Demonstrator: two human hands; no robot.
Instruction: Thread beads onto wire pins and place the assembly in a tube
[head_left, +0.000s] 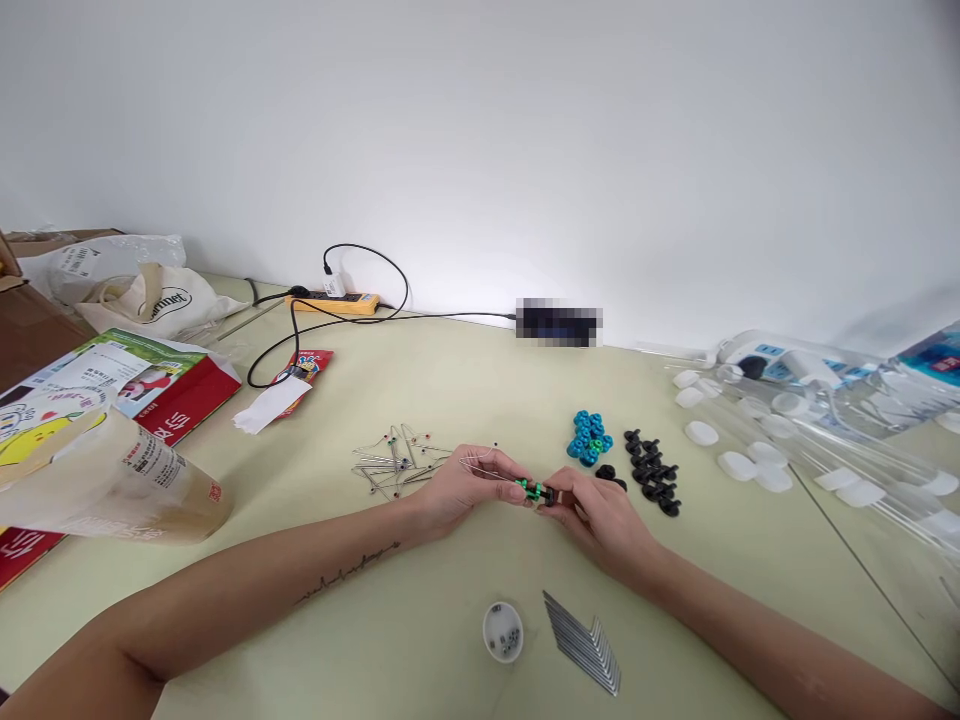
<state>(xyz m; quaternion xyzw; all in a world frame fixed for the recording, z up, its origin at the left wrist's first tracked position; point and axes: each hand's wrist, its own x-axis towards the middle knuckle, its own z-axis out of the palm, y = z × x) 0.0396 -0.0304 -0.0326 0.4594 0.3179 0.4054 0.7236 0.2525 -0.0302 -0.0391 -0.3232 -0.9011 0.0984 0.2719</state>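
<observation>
A: Where was the small green-and-black part [534,490], and which way did it point?

B: Beyond the small round white cup [491,645], slightly right of it, up between both hands. Long axis ran crosswise, right end a touch lower. Black end pointed right, green end left.

A: Grip?

B: Left hand [466,490] pinched the green end, thumb against fingers. Right hand [602,510] had its fingertips closed on the black end.

A: Surfaces?

B: Green was bright and glossy, broken by dark gaps. Black end looked duller. Fingers covered much of it, so couldn't tell the full shape. Thin bright metal wire [484,470] ran along the left fingers; couldn't see where it joined.

A: Other stock?

B: Cup held small grey metallic bits [512,640]. Right of the cup: slim silver L-shaped metal rods [581,645], nested in a slanted row. Beyond and left of it: loose criss-cross pile of thin metal wires [394,465] with small coloured beads among them. Beyond and right of it: cluster of shiny blue round pieces [585,440], one greener. Farther right of it: matte black knobby pieces [652,472], packed close together.
</observation>
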